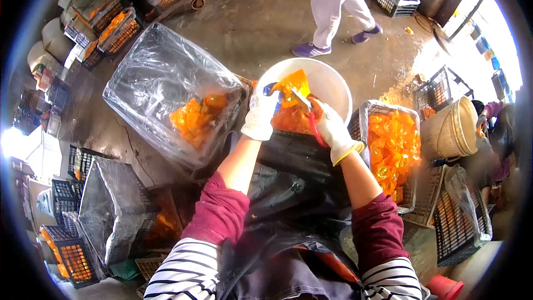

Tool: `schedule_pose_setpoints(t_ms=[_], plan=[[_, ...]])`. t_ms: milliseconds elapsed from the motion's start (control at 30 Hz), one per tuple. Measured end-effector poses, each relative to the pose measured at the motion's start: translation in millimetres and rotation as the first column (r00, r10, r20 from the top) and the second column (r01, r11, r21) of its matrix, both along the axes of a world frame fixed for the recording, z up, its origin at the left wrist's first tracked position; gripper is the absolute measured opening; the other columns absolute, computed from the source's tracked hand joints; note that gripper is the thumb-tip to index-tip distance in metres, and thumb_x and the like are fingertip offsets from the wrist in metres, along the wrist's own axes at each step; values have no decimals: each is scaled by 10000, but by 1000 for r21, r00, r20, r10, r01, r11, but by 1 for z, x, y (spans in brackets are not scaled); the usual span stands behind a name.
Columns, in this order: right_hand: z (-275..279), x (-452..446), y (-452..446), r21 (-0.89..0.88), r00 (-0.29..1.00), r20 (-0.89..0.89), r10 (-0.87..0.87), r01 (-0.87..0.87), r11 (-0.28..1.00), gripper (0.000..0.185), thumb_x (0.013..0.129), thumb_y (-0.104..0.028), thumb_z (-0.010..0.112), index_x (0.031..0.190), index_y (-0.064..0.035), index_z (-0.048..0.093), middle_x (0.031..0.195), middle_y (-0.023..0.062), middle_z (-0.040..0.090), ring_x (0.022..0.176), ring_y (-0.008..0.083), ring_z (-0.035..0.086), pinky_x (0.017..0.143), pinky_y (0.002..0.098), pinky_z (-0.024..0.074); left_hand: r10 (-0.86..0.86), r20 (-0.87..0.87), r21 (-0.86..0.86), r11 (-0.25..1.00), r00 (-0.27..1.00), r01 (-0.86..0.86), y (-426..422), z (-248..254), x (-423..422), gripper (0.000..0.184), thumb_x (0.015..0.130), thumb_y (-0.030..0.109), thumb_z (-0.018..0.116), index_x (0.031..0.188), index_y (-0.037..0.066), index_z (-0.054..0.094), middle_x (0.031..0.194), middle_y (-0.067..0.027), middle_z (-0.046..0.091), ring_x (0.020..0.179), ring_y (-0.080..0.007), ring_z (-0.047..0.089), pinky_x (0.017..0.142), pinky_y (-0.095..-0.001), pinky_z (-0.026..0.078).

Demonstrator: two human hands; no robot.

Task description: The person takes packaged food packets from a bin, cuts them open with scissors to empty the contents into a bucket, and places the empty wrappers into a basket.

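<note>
My left hand [261,112], in a white glove with blue fingertips, grips a glossy orange-yellow piece [293,84] that looks like peel or flesh; its exact kind is unclear. My right hand [332,128], also in a white glove, is closed round red-handled scissors [318,131]. The scissors' metal blade lies against the orange piece. Both hands are above a white bucket [340,80], which has more orange pieces [291,119] inside. The right fingers partly cover the scissors' handles.
At left stands a crate lined with clear plastic [150,72], holding a few orange pieces [197,119]. A crate at right is heaped with orange pieces [391,153]. Beyond it are cream buckets [452,130] and another person's arm. Someone in purple shoes [312,50] stands past the bucket.
</note>
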State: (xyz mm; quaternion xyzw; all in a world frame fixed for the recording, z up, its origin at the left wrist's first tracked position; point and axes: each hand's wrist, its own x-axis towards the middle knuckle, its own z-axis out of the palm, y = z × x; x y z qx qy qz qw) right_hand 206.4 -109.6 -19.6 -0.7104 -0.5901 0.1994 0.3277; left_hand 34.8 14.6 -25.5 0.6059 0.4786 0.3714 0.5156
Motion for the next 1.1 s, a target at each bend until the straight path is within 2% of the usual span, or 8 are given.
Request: schedule_pose_setpoints(t_ms=[167, 267, 400, 600, 733, 800, 900, 1100], plan=[[34, -8, -10, -117, 992, 122, -13, 28, 993, 343, 913, -397, 549, 1161, -171, 620, 1054, 152, 659, 977, 327, 620, 841, 394, 480, -20, -86, 45, 999, 996, 24, -11, 20, -6, 302, 869, 92, 600, 1164, 32, 614, 903, -69, 681, 819, -142, 632, 699, -288, 521], [20, -3, -7, -160, 999, -4, -45, 44, 986, 350, 914, -395, 547, 1174, -172, 617, 1068, 141, 664, 991, 311, 625, 846, 376, 481, -30, 232, 81, 997, 972, 11, -1, 2, -3, 225, 892, 119, 589, 1088, 58, 680, 917, -21, 675, 806, -86, 602, 692, -233, 498], [26, -8, -8, -116, 994, -94, -62, 51, 992, 352, 910, -368, 576, 1160, -124, 624, 1042, 149, 668, 972, 311, 631, 849, 359, 479, -91, 519, -240, 939, 850, 247, -10, 20, 1, 328, 902, 161, 650, 1212, 65, 601, 1045, -37, 651, 965, -96, 588, 821, -246, 493], [19, -10, -3, -45, 967, -249, -50, 40, 998, 352, 904, -359, 604, 1114, -78, 639, 993, 164, 668, 941, 319, 630, 843, 355, 473, -212, 230, -22, 975, 950, 223, -9, 5, 0, 367, 903, 142, 645, 1242, 29, 563, 1088, -63, 640, 1023, -132, 577, 854, -285, 502], [40, -12, -5, -188, 987, -122, -106, 82, 979, 347, 912, -348, 596, 1124, -76, 634, 1021, 157, 670, 967, 315, 623, 852, 346, 467, -168, 383, -193, 947, 908, 257, -1, 1, 0, 436, 883, 55, 636, 1300, 36, 511, 1143, -82, 615, 1021, -159, 596, 860, -267, 519], [36, -13, -5, -148, 976, -176, -130, 104, 984, 332, 914, -325, 598, 1100, -53, 638, 994, 173, 672, 952, 337, 628, 839, 356, 473, -311, 420, -40, 932, 852, 360, -10, 9, 5, 471, 878, 20, 623, 1327, 38, 480, 1176, -91, 597, 1030, -168, 601, 870, -272, 524], [4, -9, -1, -14, 888, -447, -103, 109, 994, 307, 909, -288, 604, 1108, -55, 638, 997, 171, 672, 954, 336, 631, 838, 347, 475, -188, 474, -191, 932, 860, 309, -1, -17, 0, 461, 857, -10, 627, 1295, 28, 491, 1125, -89, 588, 959, -164, 589, 798, -275, 533], [16, -8, -5, -124, 992, -99, -84, 72, 990, 356, 918, -318, 583, 1174, -74, 625, 1067, 134, 670, 1003, 244, 615, 865, 312, 457, -152, 318, -71, 980, 936, 183, 3, -18, 1, 433, 850, -34, 587, 1275, 11, 521, 1066, -98, 643, 927, -186, 630, 745, -311, 575]])
